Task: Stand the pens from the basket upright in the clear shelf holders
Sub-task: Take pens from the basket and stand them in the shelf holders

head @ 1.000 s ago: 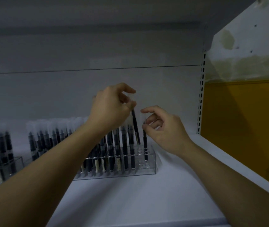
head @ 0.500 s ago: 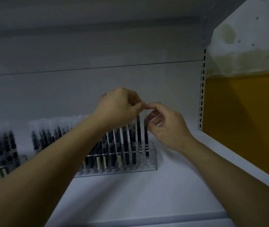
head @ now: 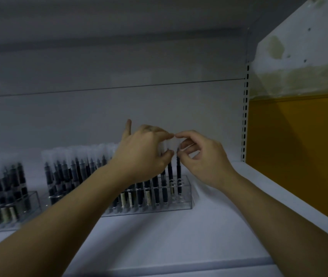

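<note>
Two clear rectangular racks stand on the white shelf (head: 159, 238): left holder (head: 33, 200) and right holder (head: 187, 202) (slim dark pens (head: 155, 188), frosted caps). In the latter, the left hand (head: 143, 154) pinches the second-last pen (head: 170, 171), the right hand (head: 203, 156) the last pen (head: 178, 169).

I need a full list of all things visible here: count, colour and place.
middle holder: one, clear, centre of shelf.
side holder: one, clear, left edge of shelf.
pens: many, dark with clear caps, upright in both holders.
shelf: one, white, below everything.
slotted upright: one, white, right rear of shelf.
wall: one, ochre below, stained white above, far right.
left hand: one, pinching a pen cap near the row's right end.
right hand: one, pinching the last pen's cap.
</note>
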### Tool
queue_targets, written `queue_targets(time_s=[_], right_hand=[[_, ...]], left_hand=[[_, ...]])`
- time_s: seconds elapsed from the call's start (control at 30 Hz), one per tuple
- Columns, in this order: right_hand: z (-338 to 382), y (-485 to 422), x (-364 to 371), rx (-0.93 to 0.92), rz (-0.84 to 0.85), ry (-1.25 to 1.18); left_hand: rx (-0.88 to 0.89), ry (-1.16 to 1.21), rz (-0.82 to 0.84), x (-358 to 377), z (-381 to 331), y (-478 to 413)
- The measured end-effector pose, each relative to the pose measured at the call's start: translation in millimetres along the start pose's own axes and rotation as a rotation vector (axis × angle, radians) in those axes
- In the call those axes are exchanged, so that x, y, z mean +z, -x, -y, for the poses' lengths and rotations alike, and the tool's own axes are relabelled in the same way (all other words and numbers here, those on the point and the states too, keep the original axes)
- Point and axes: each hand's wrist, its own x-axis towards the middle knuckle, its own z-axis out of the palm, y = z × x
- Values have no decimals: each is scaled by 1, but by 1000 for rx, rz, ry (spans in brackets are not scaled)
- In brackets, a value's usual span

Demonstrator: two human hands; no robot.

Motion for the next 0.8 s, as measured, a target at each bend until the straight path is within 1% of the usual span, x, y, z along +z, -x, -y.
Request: queue_targets(time_s=[0.07, 0.17, 0.37, 0.47, 0.63, 0.8], right_hand=[[2, 2, 1, 3, 1, 26], [14, 6, 1, 2, 58, 130], [55, 21, -4, -20, 72, 270], [78, 40, -1, -54, 132, 354], [130, 65, 13, -190, 209, 369], [176, 104, 62, -353, 234, 347]], left_hand=[[12, -3, -24, -2, 2, 6], [24, 15, -60, -10, 4, 18], [57, 4, -97, -32, 11, 57], [50, 5, -98, -44, 17, 85], [20, 52, -147, -64, 28, 151], [-66, 70, -151, -76, 53, 231]])
